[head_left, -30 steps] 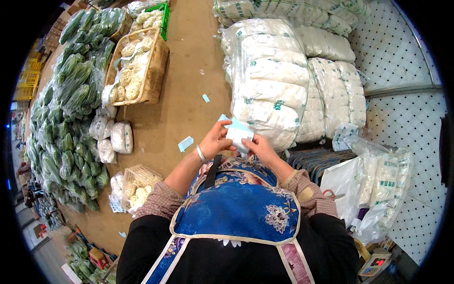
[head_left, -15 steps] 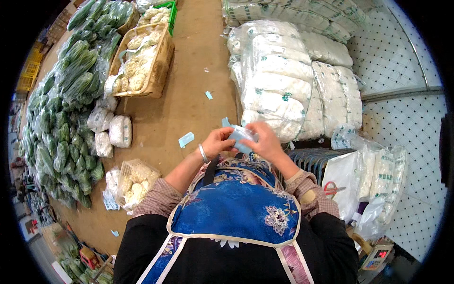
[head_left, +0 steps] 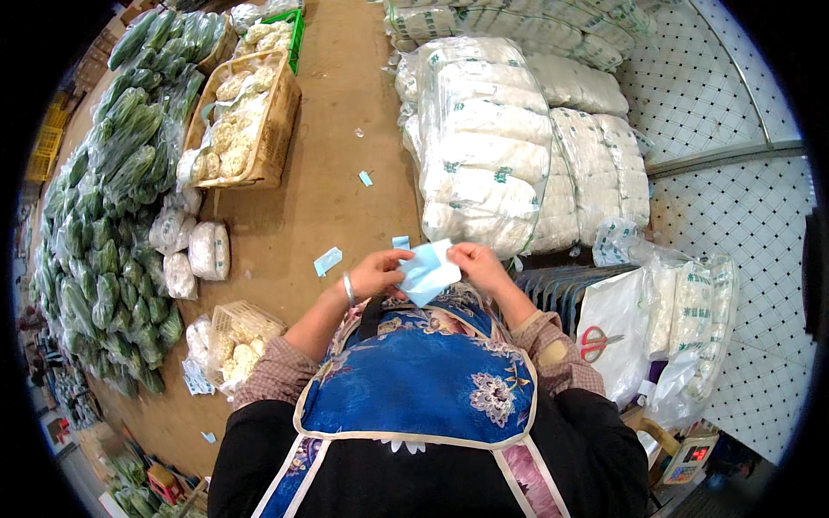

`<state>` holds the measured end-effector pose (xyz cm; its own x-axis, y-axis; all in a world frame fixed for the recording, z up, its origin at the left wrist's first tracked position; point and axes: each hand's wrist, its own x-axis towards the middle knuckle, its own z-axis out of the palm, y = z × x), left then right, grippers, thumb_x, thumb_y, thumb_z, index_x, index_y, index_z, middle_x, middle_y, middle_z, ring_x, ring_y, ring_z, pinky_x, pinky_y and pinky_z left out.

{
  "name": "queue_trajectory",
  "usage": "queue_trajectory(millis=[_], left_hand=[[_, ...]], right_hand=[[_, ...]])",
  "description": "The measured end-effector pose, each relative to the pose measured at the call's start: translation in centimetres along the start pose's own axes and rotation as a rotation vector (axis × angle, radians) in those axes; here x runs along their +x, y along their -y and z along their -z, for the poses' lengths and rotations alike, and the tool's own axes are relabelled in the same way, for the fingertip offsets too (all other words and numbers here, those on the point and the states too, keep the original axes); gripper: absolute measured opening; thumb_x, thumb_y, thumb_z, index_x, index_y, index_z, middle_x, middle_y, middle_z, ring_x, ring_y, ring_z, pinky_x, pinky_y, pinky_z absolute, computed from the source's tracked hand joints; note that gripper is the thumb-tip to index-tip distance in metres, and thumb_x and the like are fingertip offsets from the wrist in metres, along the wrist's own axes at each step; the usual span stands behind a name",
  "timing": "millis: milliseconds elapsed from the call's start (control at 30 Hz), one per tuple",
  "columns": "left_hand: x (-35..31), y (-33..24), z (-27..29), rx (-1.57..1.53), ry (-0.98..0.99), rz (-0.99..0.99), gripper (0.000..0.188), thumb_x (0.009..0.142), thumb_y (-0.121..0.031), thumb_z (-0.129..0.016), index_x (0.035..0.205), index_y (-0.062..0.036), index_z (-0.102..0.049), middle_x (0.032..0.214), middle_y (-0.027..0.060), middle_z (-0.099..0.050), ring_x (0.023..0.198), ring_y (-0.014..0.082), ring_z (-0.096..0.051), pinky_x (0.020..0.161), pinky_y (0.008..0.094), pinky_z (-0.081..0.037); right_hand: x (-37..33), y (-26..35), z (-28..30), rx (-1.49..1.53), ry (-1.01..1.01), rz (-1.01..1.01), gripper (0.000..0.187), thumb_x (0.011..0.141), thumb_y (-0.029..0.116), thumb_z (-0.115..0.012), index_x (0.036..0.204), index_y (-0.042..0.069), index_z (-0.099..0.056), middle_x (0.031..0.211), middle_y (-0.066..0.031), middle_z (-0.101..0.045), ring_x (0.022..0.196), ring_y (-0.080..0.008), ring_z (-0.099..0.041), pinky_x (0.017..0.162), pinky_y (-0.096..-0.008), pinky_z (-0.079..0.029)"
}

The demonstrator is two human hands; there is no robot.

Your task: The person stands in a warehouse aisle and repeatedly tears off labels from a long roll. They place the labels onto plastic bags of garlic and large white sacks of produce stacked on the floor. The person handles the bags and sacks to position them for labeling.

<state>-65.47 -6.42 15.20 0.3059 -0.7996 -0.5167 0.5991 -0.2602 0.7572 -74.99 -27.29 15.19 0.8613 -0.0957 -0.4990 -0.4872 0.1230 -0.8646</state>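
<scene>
Both hands meet at chest height: the left hand (head_left: 377, 274) and right hand (head_left: 476, 263) each pinch an edge of a pale blue paper slip (head_left: 427, 271), held above the blue embroidered apron (head_left: 414, 380), beside stacked white plastic sacks (head_left: 492, 147).

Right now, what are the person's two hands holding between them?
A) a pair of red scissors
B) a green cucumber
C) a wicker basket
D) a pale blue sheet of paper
D: the left hand and the right hand both pinch a pale blue sheet of paper in front of the blue apron; the red-handled scissors lie apart on a white bag.
</scene>
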Motion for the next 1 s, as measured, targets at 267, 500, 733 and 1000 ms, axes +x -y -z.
queue_trajectory(millis=[267,500,733,1000], left_hand=[[4.3,0.1,-1.3,1.138,-0.306,-0.360,0.039,0.076,-0.036,-0.050,0.099,-0.0047,-0.052,0.084,0.0175,-0.056,0.064,0.0319,-0.054,0.060,0.0378,-0.044],[9.9,-2.5,-4.2,-0.158,-0.166,0.186,0.038,0.082,-0.042,-0.042,0.087,-0.0061,-0.054,0.072,0.0022,-0.055,0.042,0.0043,-0.042,0.028,0.0197,-0.024],[10.4,-3.5,-7.3,-0.139,-0.062,0.260,0.034,0.084,-0.035,-0.040,0.099,-0.0072,-0.050,0.072,0.0020,-0.058,0.045,0.0053,-0.047,0.034,0.0175,-0.033],[11.9,-3.9,-7.1,-0.096,0.198,0.273,0.052,0.085,-0.048,-0.021,0.108,-0.0088,-0.046,0.069,0.0027,-0.059,0.035,0.0048,-0.033,0.028,0.0161,-0.018]], right_hand=[[2.3,2.5,4.2,-0.569,-0.358,0.460,0.020,0.077,0.022,-0.054,0.084,0.004,-0.055,0.071,-0.0064,-0.056,0.060,-0.0170,-0.054,0.053,-0.0282,-0.043],[1.3,3.5,5.0,-1.054,-0.331,0.899,0.040,0.060,0.020,-0.067,0.095,0.003,-0.054,0.084,-0.0096,-0.056,0.076,-0.0251,-0.054,0.066,-0.0330,-0.043],[0.3,4.0,9.2,-1.058,-0.184,0.759,0.088,0.051,0.042,-0.070,0.118,-0.001,-0.034,0.113,-0.0172,-0.041,0.105,-0.0332,-0.038,0.088,-0.0383,-0.032],[-1.1,2.6,12.2,-0.437,-0.101,0.316,0.063,0.067,0.026,-0.065,0.117,0.002,-0.036,0.113,-0.0128,-0.043,0.102,-0.0212,-0.043,0.085,-0.0317,-0.037]])
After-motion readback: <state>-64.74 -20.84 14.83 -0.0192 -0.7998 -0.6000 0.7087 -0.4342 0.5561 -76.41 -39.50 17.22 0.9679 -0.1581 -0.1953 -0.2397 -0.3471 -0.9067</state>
